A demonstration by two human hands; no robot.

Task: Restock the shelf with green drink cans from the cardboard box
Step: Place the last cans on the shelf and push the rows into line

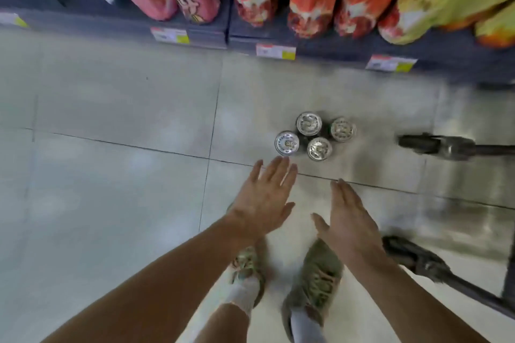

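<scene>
Above the tiled floor (111, 175), the left hand (263, 199) and right hand (349, 220) are held flat and empty near four upright cans (315, 135)

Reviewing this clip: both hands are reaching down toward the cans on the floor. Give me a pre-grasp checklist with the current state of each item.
1. Cans upright and reachable: ok. Four cans stand top-up in a cluster on the floor tiles.
2. Left hand free: ok, open and flat, fingertips just short of the nearest can.
3. Right hand free: ok, open, holding nothing.
4. Cans are the green ones: cannot tell, only the silver tops show.
5. Cardboard box located: not ok, no box is in view.
6. Feet clear of the cans: ok, both shoes stand behind the hands.
</scene>
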